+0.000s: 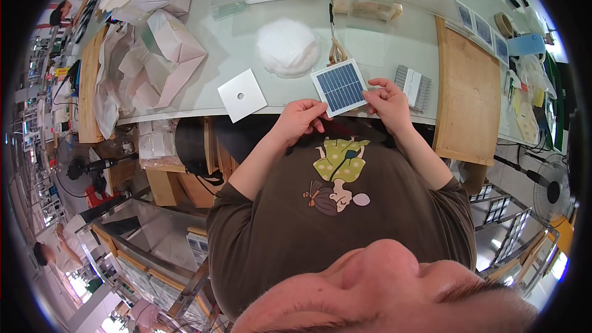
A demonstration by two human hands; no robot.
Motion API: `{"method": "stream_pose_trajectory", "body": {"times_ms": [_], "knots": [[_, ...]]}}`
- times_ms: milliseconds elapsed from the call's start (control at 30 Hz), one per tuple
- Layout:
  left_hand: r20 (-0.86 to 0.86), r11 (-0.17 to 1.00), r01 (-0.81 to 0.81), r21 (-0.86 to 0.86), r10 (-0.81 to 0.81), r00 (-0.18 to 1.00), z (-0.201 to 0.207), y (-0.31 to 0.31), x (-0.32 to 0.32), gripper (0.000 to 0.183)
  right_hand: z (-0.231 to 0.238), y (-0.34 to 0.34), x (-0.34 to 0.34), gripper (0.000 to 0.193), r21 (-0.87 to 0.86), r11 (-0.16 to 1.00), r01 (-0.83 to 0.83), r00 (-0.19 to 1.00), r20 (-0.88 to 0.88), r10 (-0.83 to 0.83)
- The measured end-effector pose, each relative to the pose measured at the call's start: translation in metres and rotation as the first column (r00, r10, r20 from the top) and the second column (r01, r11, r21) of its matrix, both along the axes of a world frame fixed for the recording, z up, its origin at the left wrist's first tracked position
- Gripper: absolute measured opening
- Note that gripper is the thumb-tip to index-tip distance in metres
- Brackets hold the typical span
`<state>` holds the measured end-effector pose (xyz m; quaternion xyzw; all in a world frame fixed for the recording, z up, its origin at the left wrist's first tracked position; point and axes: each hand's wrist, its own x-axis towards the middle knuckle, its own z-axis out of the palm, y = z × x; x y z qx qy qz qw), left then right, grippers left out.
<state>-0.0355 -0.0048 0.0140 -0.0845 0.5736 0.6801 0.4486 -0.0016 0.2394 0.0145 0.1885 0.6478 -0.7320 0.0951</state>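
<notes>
Counter (225, 52): pale, carrying white card (250, 88)
Panel (340, 88): blue, white-framed
Left grip (300, 118): pinching panel's left edge
Right grip (391, 105): pinching its right edge

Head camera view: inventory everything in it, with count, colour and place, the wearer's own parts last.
Worktable: 1, pale green, top centre.
Square gridded panel: 1, blue with white border, table's near edge.
Square plate with round hole: 1, white, left of panel.
Rounded mound: 1, white, beyond plate and panel.
Ribbed block: 1, grey with pale band, right of panel.
Crumpled paper-like wrapping: count unclear, white, table's left.
Wooden boards: 2, tan, table's left and right.
Caged fans: 2, partly dark, far left and right.
Background people: at least 2, pale tops, far left.
Other items: many, mixed colours, on and around table.
Printed fabric shirt: 1, dark brown, lower centre.
Left hand: 1, bare, panel's left edge.
Right hand: 1, bare, panel's right edge.
</notes>
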Motion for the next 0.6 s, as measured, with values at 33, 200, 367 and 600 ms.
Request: {"method": "stream_pose_trajectory", "body": {"times_ms": [33,200,367,600], "knots": [[0.003,1.000,-0.001,0.000,0.001,1.000,-0.001,0.000,0.000,0.024,0.002,-0.001,-0.002,0.030,-0.010,1.000,0.009,1.000,0.013,-0.009],[-0.001,0.998,-0.025,0.055,0.025,1.000,-0.005,0.000,0.003,0.022,0.003,-0.002,-0.001,0.028,-0.013,1.000,0.017,1.000,0.012,-0.017],[-0.008,0.991,-0.082,0.102,0.083,0.997,-0.010,0.001,0.011,0.021,0.004,-0.006,0.004,0.027,0.014,1.000,0.026,1.000,0.009,-0.026],[-0.059,0.995,-0.091,-0.034,0.089,0.994,0.000,0.004,0.004,0.024,0.007,-0.005,-0.003,0.023,-0.045,0.998,0.043,0.998,0.042,-0.041]]}}
